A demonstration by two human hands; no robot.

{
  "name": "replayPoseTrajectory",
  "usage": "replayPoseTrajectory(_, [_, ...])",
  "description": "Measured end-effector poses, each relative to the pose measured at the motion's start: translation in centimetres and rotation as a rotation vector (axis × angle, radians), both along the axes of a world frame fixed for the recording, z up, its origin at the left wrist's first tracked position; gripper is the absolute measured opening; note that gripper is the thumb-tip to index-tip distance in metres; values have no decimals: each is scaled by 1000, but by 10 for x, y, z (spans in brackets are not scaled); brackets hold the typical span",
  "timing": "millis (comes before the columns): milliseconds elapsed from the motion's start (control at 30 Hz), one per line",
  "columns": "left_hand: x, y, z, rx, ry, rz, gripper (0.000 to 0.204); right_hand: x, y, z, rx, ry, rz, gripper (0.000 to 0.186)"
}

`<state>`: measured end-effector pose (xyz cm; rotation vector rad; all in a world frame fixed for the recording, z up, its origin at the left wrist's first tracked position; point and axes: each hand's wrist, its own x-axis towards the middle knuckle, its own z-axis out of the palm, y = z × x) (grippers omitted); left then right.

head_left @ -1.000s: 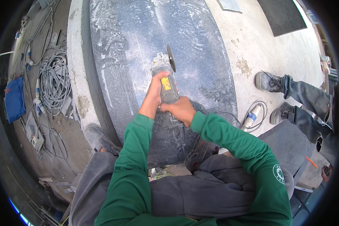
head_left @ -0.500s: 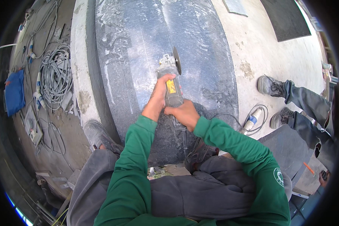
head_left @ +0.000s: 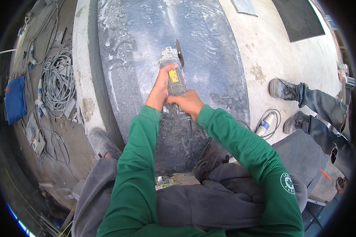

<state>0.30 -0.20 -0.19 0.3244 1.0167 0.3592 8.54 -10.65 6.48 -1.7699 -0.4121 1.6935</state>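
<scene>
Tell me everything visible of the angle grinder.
The angle grinder has a dusty grey, apparently plastic body, yellow label, pale metallic-looking head and dark disc on its right. It points away from the person, over the grey slab; disc contact and spin are unclear. The left hand grips its body, the right hand its rear.

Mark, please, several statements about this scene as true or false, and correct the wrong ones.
1. The left hand and the right hand both hold the grey angle grinder with a yellow label. True.
2. The thin, dark round disc is at the grinder's end nearest the picture's bottom edge. False: the disc is at the opposite end.
3. A coil of grey cable lies left of the blue-grey stone slab. True.
4. The white-and-blue cylindrical connector lies on the slab. False: the connector lies to the slab's right.
5. A flat, black rectangular panel lies at upper right. True.
</scene>
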Motion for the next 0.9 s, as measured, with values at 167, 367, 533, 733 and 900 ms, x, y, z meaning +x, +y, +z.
replayPoseTrajectory(167, [-1, 2, -7, -9, 8, 8, 48, 2, 4, 11, -22, -17, 49, 41])
replayPoseTrajectory(367, [-9, -48, 17, -44, 30, 7, 49, -9, -44, 13, -65, -57, 62, 36])
replayPoseTrajectory(533, [-11, -33, 7, -28, 30, -16, 50, -8, -29, 13, -73, -25, 57, 36])
replayPoseTrajectory(733, [0, 2, -1, 8, 36, 0, 49, 1, 3, 3, -21, -5, 25, 38])
replayPoseTrajectory(900, [-1, -11, 0, -43, 28, -1, 50, -1, -9, 3, -36, -61, 55, 38])
